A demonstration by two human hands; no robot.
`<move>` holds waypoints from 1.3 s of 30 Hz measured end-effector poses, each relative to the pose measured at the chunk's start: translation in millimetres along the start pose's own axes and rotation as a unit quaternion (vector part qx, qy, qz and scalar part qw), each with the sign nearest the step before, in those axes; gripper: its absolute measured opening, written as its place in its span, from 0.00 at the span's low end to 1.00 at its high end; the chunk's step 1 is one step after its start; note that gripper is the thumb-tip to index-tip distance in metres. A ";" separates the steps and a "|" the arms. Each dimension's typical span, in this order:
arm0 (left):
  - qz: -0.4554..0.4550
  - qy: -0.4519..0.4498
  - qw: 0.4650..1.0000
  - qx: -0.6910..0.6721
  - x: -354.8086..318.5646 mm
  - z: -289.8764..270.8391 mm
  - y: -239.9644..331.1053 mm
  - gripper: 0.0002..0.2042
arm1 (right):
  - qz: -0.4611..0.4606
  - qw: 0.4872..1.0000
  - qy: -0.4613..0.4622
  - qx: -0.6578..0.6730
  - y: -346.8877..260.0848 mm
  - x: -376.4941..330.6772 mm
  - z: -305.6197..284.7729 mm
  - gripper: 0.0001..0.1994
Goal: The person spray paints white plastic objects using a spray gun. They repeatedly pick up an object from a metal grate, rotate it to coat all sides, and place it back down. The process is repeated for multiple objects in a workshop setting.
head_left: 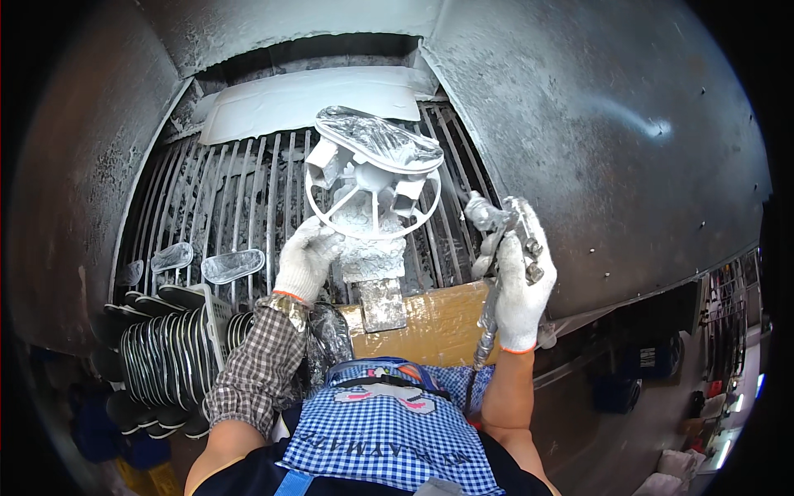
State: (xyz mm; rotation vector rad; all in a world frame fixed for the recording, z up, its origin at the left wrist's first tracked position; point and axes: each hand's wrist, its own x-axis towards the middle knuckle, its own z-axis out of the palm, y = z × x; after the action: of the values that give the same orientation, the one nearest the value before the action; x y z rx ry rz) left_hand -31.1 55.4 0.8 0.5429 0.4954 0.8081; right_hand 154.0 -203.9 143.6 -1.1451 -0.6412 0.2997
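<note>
My left hand (308,258), in a white glove, grips the rim of a paint-caked round turntable stand (370,217) in a spray booth. A clear shoe sole (378,140) lies on top of the stand, tilted. My right hand (521,281), also gloved, holds a paint-crusted spray gun (496,227) to the right of the stand, nozzle toward it. A hose runs down from the gun along my right forearm.
A paint-coated metal grille (248,198) forms the booth back, with a white sheet (306,99) above it. Two clear soles (233,265) rest at the left over a basket of several dark soles (169,351). Cardboard (438,322) covers the front edge. Grey booth walls stand on both sides.
</note>
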 end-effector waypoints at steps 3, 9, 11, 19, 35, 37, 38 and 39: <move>0.027 0.041 0.999 0.002 3.7 -5.0 0.6 0.18 | 0.018 1.000 -0.016 -0.001 -4.9 -6.5 -3.6 0.26; -0.025 0.038 0.999 0.027 -5.0 -1.3 -24.0 0.17 | 0.013 1.000 -0.023 0.006 -8.4 -10.6 -17.4 0.25; -0.046 0.027 0.998 0.044 -9.1 5.6 -37.2 0.21 | 0.031 0.998 -0.056 0.017 -9.4 -13.9 -20.8 0.24; -0.069 -0.028 0.997 -0.001 -22.5 37.9 -55.2 0.21 | 0.051 0.998 -0.035 0.025 -9.2 -13.3 -22.0 0.25; -0.024 -0.024 0.999 0.035 -17.2 12.2 -4.7 0.24 | 0.066 0.990 -0.089 0.091 5.7 -9.6 -17.2 0.27; -0.020 -0.032 0.998 0.041 -15.6 11.2 2.4 0.24 | 0.051 0.994 -0.083 0.052 7.5 -9.3 -14.3 0.26; -0.026 -0.044 0.998 0.023 -15.2 11.3 6.0 0.23 | 0.035 0.996 -0.068 0.056 12.0 -8.7 -12.4 0.26; -0.025 -0.039 0.999 0.029 -15.2 12.8 8.9 0.23 | 0.026 0.997 -0.054 0.054 13.6 -7.4 -10.7 0.26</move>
State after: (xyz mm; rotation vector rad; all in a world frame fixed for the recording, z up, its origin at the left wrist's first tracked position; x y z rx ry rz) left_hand -37.2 45.3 19.2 0.6119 0.4604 0.7242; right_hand 156.1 -210.4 126.1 -1.0485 -0.6840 0.4376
